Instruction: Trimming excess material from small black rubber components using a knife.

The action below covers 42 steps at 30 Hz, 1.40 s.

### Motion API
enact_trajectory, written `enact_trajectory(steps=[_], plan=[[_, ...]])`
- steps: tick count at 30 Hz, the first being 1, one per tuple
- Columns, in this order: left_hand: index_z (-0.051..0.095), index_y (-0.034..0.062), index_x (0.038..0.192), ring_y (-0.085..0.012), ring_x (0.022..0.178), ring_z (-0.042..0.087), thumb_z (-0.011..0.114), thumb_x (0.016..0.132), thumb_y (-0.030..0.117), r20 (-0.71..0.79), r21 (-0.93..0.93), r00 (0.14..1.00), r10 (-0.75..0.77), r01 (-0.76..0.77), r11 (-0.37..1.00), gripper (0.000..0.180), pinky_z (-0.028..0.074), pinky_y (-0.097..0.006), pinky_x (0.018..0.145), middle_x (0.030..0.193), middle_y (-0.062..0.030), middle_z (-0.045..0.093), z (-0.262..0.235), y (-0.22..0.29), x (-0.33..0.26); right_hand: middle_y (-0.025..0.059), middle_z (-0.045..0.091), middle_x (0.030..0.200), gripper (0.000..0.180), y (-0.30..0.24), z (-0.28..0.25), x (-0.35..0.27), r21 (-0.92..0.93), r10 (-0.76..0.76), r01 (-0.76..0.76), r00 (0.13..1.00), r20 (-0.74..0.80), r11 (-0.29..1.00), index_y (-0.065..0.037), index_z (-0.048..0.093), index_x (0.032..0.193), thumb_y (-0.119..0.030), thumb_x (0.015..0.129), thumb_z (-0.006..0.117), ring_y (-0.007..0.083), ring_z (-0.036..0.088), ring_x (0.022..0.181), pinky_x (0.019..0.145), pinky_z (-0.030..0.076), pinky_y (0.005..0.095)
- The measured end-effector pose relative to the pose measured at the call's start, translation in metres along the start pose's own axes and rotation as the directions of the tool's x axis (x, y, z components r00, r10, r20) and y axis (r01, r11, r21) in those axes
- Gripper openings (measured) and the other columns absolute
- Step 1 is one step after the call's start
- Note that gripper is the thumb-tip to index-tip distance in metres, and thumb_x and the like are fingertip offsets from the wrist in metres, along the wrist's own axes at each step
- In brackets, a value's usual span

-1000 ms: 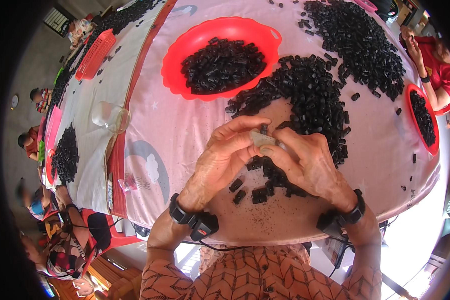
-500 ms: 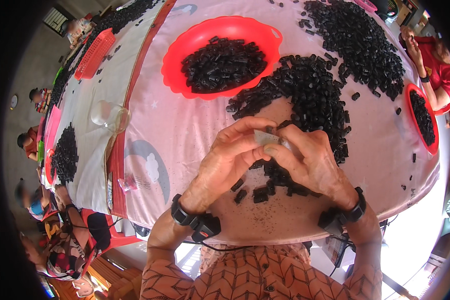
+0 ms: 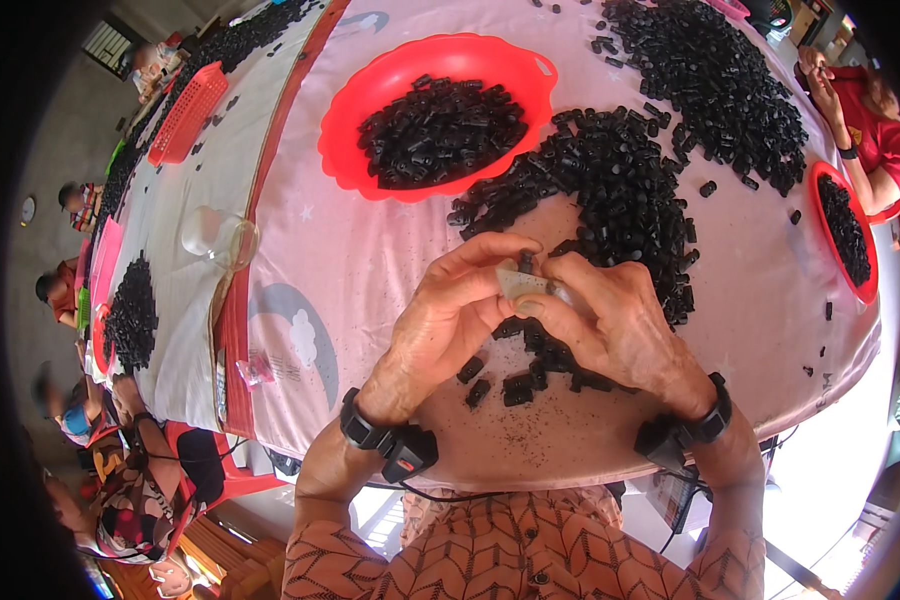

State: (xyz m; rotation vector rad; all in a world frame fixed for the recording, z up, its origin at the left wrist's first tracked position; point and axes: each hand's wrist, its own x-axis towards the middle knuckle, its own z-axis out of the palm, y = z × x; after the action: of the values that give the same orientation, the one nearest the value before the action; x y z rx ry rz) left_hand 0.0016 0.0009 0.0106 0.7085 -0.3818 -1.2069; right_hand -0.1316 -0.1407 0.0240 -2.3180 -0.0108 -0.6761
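Over the near edge of the table, my two hands meet in front of a heap of small black plastic caps or sleeves point(image 3: 625, 190). My left hand point(image 3: 435, 320) pinches one small dark piece point(image 3: 526, 262) at its fingertips, and most of that piece is hidden. My right hand point(image 3: 620, 325) is closed on a small pale grey flat piece point(image 3: 515, 284), held against the dark one. Whether the flat piece is a blade, paper or cloth I cannot tell. Below the hands lie several loose black pieces point(image 3: 517, 390) and dark crumbs point(image 3: 522, 432).
A red scalloped basin point(image 3: 345, 120) with black pieces stands beyond my hands. Another black heap point(image 3: 720, 90) lies far right, near a red bowl point(image 3: 868, 285) and a person in red point(image 3: 875, 150). At left are a clear round container point(image 3: 220, 238) and a red basket point(image 3: 187, 110).
Both hands have shifted very slightly left, still together. The pale flat piece has tilted a little, and more of the dark piece shows above it.
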Motion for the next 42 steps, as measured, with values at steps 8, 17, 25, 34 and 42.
enact_trajectory(steps=[8, 17, 25, 34, 42], plan=[[0.061, 0.0009, 0.117, -0.0147, 0.096, 0.062, 0.055, 0.093, 0.002, -0.014, 0.008, 1.000, -0.005, 0.005, 1.000, 0.025, 0.049, -0.028, 0.083, 0.107, -0.0073, 0.065, 0.001, 0.001, 0.000, 0.0102, 0.055, 0.055, 0.029, -0.001, 0.000, 0.001, 0.008, 0.008, -0.008, 1.000, 0.007, 1.000, -0.001, 0.057, 0.088, -0.029, 0.092, 0.064, 0.0256, 0.059, 0.045, 0.042, 0.046, 0.0344], [0.062, 0.0011, 0.116, -0.0144, 0.096, 0.062, 0.056, 0.093, 0.004, 0.004, 0.060, 1.000, 0.003, -0.004, 0.998, 0.024, 0.049, -0.027, 0.080, 0.110, -0.0091, 0.066, 0.001, 0.004, -0.001, 0.0101, 0.057, 0.057, 0.028, -0.003, 0.000, 0.003, 0.043, 0.031, -0.032, 0.999, 0.008, 0.999, -0.002, 0.059, 0.089, -0.029, 0.092, 0.065, 0.0256, 0.060, 0.046, 0.043, 0.047, 0.0349], [0.066, 0.0034, 0.110, -0.0104, 0.076, 0.061, 0.062, 0.089, 0.003, -0.180, 0.589, 0.935, 0.305, -0.146, 0.795, 0.021, 0.050, -0.025, 0.071, 0.090, -0.0040, 0.067, 0.006, 0.027, -0.004, 0.0121, 0.052, 0.053, 0.022, -0.006, -0.006, 0.000, 0.105, 0.136, -0.129, 0.989, -0.056, 0.986, -0.001, 0.061, 0.089, -0.020, 0.088, 0.070, 0.0257, 0.057, 0.045, 0.043, 0.043, 0.0340], [0.066, 0.0013, 0.107, -0.0100, 0.083, 0.062, 0.064, 0.087, 0.000, -0.117, 0.871, 0.513, 0.850, -0.358, 0.336, 0.020, 0.050, -0.024, 0.076, 0.091, -0.0004, 0.068, 0.021, 0.053, 0.005, 0.0114, 0.053, 0.055, 0.025, -0.010, -0.011, 0.007, 0.004, 0.212, -0.212, 0.973, -0.086, 0.977, -0.001, 0.061, 0.088, -0.025, 0.093, 0.066, 0.0189, 0.054, 0.043, 0.043, 0.042, 0.0318], [0.063, 0.0002, 0.083, -0.0319, 0.074, 0.062, 0.064, 0.072, 0.009, -0.001, 0.983, 0.993, -0.115, -0.020, -0.181, 0.014, 0.050, -0.041, 0.072, 0.077, -0.0148, 0.063, 0.013, 0.052, -0.029, 0.0085, 0.051, 0.053, 0.028, 0.002, -0.007, 0.008, -0.018, 0.196, -0.200, 0.971, -0.134, 0.980, 0.000, 0.061, 0.087, -0.027, 0.093, 0.066, 0.0153, 0.050, 0.044, 0.045, 0.042, 0.0282]])
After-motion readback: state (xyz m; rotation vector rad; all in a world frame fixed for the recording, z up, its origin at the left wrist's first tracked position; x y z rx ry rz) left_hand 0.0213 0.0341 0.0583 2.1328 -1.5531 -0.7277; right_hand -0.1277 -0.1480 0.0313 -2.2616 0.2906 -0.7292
